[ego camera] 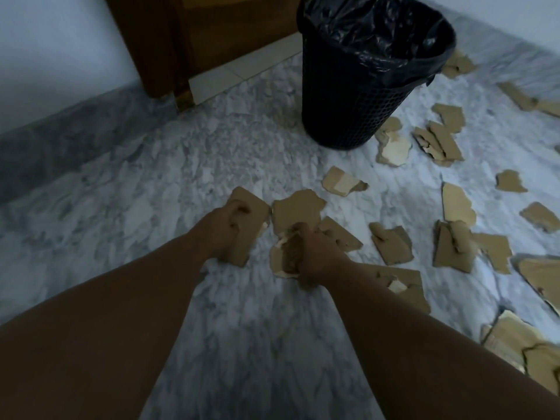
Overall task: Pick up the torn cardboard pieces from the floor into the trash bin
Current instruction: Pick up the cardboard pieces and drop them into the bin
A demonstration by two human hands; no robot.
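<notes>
Several torn brown cardboard pieces lie scattered over the marble floor, mostly to the right. My left hand grips a long rectangular cardboard piece low over the floor. Just to its right, my right hand grips a small bunch of cardboard scraps. A larger torn piece lies on the floor right behind that hand. The black mesh trash bin, lined with a black plastic bag, stands upright at the back, beyond both hands.
A brown wooden door and frame stand at the back left, next to a pale wall with a grey skirting. More cardboard pieces crowd the floor right of the bin and at the lower right edge.
</notes>
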